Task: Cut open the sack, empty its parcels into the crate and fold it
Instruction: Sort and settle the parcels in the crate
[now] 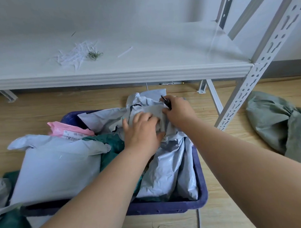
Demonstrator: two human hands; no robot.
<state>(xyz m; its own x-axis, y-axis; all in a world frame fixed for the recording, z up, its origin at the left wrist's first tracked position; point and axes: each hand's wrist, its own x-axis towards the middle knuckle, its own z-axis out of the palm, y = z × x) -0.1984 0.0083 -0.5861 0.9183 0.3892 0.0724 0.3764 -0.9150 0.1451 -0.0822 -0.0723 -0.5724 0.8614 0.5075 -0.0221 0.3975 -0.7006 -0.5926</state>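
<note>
Heaping over rim: crate (202, 195) on floor (231, 205), blue, packed with parcels (56, 170); big grey one hangs past left edge, may slide off onto floor if pile is nudged.
Sack (280, 123), green, lies crumpled on floor at right, well apart from crate, not folded yet.
Left hand (142, 130) presses crumpled grey parcel (145, 103) at far end, fingers curled into plastic.
Right hand (178, 112) same parcel, fingers clamped on dark cutter (166, 102); tip near plastic and left hand, slip risks tear or nick.
</note>
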